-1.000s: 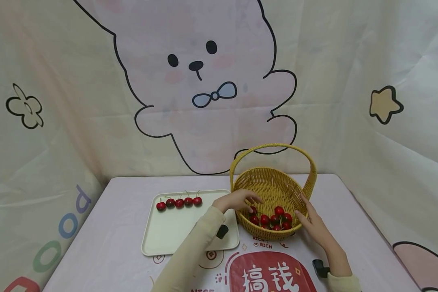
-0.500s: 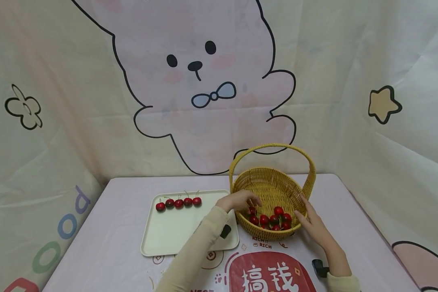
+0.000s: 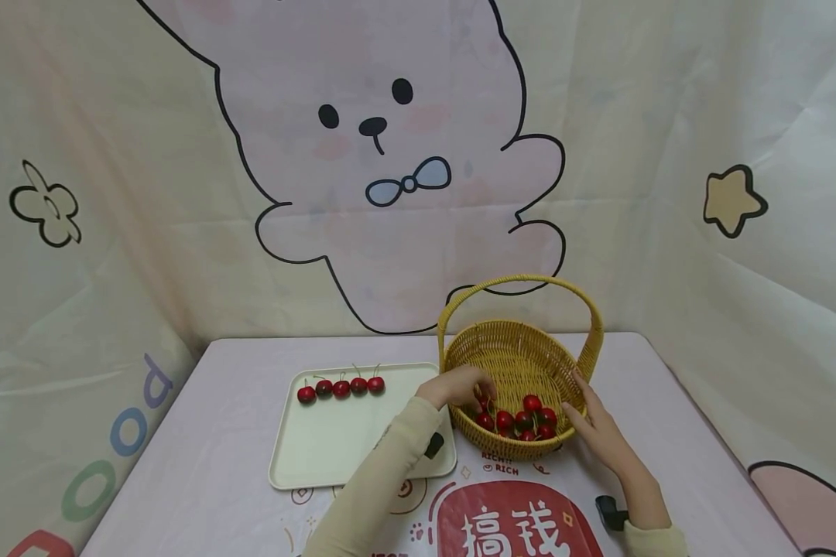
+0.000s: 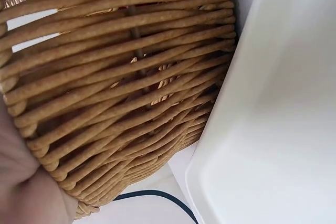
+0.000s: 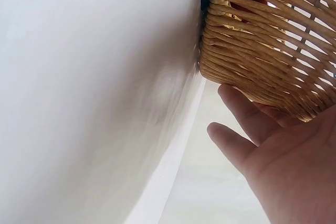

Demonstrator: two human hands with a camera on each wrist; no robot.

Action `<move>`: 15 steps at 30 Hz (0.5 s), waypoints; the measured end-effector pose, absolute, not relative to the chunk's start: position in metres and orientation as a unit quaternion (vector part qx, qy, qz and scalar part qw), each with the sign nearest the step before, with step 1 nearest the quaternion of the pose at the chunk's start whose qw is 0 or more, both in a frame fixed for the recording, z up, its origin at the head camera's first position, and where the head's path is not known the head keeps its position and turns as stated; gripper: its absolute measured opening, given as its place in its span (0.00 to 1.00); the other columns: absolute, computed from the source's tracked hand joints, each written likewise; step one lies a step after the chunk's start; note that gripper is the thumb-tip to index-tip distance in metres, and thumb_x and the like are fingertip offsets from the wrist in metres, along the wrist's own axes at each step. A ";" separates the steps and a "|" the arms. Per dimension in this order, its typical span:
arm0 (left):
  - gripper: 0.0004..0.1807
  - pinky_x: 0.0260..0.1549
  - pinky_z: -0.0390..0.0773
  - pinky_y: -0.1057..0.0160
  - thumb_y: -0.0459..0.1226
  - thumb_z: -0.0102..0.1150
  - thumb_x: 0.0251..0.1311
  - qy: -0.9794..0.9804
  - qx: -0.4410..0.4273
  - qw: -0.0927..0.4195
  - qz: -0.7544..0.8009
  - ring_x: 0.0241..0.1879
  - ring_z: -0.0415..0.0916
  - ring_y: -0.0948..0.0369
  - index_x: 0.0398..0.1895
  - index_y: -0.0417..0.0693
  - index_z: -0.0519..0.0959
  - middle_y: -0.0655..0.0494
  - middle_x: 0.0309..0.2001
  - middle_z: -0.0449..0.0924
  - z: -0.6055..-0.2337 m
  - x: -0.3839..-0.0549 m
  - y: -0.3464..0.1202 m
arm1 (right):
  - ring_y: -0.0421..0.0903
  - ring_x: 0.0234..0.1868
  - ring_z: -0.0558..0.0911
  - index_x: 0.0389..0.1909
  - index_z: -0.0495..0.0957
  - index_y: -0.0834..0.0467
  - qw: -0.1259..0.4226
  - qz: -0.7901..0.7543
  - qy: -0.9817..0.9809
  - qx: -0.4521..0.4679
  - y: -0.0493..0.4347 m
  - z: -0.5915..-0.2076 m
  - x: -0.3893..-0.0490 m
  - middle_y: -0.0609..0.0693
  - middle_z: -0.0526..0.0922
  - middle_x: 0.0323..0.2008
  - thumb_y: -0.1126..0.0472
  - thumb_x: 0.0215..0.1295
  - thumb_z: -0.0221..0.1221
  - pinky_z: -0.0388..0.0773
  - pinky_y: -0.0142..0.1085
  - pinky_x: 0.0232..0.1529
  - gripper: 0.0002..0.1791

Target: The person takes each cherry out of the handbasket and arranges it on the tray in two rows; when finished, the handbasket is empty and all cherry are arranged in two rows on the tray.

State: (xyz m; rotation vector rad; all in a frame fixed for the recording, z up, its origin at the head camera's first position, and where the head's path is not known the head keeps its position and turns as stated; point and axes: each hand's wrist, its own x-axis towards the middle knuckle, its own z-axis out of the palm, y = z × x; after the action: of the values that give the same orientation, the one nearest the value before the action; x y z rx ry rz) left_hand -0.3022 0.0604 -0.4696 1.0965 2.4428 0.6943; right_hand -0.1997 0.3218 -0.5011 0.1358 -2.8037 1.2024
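Observation:
A round yellow wicker basket [image 3: 508, 340] with a tall arched handle stands on the right half of the table. Several dark red cherries [image 3: 524, 420] lie in its near part. My left hand [image 3: 460, 385] reaches over the basket's left rim, its thumb and fingers pinching a cherry [image 3: 485, 404] that they partly cover. The right hand [image 3: 602, 429] holds the basket's right rim, thumb over the edge and fingers along the outer wall. In the right wrist view those fingers [image 5: 244, 114] stretch out beside the weave. The left wrist view hides the left fingertips behind the wicker wall [image 4: 115, 77].
Left of the basket and close against it lies a cream tray [image 3: 320, 452]. A row of several cherries [image 3: 341, 388] with stems lines its far side. The table has a light printed cloth [image 3: 202, 464]. A patterned curtain [image 3: 404, 255] hangs behind.
The left hand has shifted slightly right and down in the basket, and its fingers have closed in on a cherry. The right hand, basket and tray cherries stay as they were.

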 end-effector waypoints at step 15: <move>0.13 0.36 0.75 0.75 0.30 0.65 0.52 0.858 0.376 0.185 0.297 0.41 0.77 0.65 0.43 0.47 0.82 0.59 0.40 0.81 -0.469 -0.298 0.058 | 0.72 0.66 0.50 0.73 0.39 0.54 0.041 0.398 -0.915 0.046 0.321 -0.500 -0.200 0.69 0.45 0.69 0.50 0.69 0.47 0.53 0.69 0.56 0.38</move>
State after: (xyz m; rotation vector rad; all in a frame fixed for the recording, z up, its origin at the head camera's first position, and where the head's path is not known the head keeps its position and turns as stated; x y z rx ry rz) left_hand -0.2983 0.0580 -0.4690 1.0583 2.4176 0.8381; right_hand -0.2003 0.3213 -0.4996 0.1416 -2.8030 1.2181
